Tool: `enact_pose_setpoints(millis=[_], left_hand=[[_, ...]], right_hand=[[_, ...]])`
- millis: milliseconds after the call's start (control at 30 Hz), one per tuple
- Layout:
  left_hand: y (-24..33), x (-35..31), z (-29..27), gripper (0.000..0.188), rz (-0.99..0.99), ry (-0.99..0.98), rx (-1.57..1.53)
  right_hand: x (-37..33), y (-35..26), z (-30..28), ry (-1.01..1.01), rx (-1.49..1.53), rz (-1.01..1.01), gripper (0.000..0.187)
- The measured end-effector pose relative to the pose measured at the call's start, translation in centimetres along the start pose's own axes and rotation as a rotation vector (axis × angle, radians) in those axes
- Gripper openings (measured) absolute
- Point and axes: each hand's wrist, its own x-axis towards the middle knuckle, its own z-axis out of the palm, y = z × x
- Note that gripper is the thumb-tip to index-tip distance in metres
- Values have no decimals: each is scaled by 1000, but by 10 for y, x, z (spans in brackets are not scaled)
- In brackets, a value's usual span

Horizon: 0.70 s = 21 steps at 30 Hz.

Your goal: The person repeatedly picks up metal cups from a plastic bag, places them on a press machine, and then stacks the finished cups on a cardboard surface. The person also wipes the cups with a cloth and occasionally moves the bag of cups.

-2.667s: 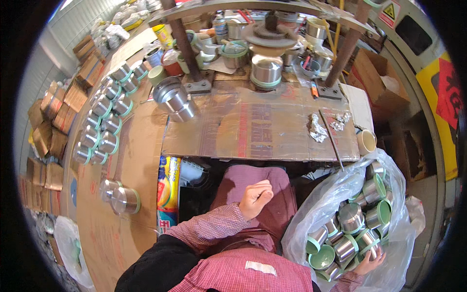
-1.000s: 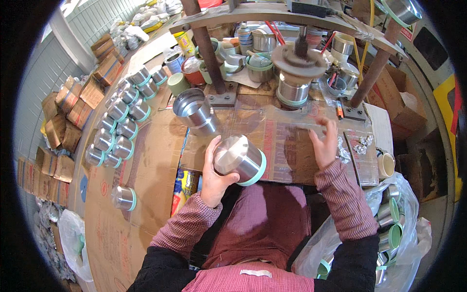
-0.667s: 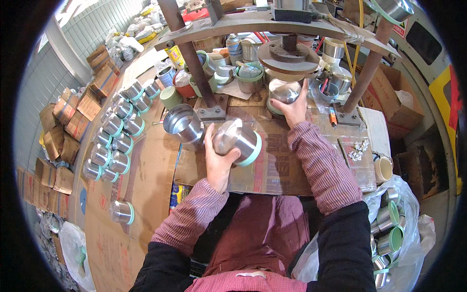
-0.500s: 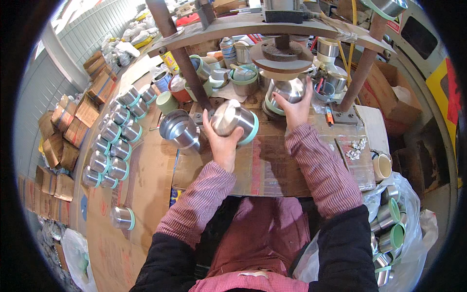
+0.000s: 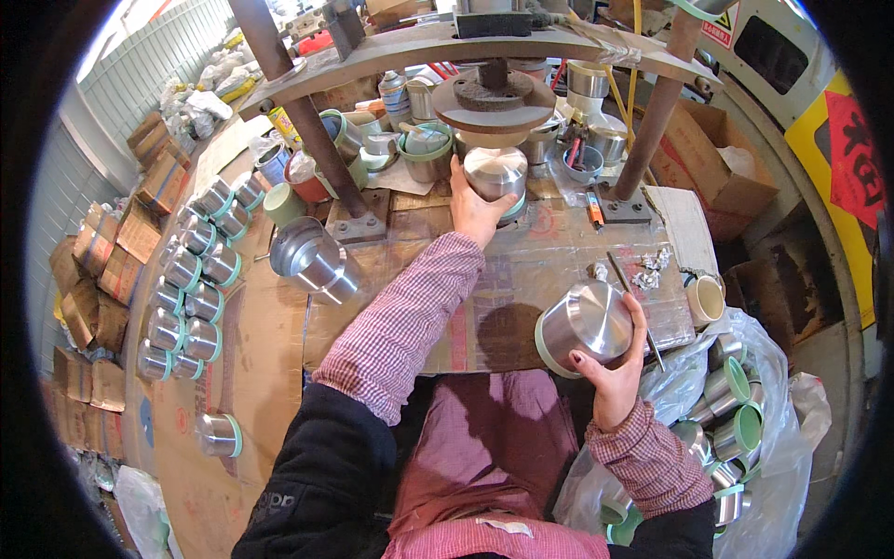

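We see a clear plastic bag (image 5: 792, 466) at our right, full of steel cups with green rims. Our right hand (image 5: 610, 377) now grips a steel cup (image 5: 587, 324) over the cardboard edge. Our left hand (image 5: 475, 210), which held its cup (image 5: 495, 172) mid-air before, clasps it under the press disc (image 5: 492, 101).

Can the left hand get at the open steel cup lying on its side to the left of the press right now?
Probably not at once: the left hand is closed on the steel cup under the press. The path to the tipped cup looks open, past the press post.
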Motion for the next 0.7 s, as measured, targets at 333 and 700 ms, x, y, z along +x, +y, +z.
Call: enact_pose_setpoints(millis=[333, 700], left_hand=[[53, -207, -215, 78, 348, -29, 522], [22, -334, -541, 96, -755, 109, 1577]], right_hand=[[-24, 12, -10, -26, 104, 102, 104], [-38, 21, 3, -98, 218, 141, 104]])
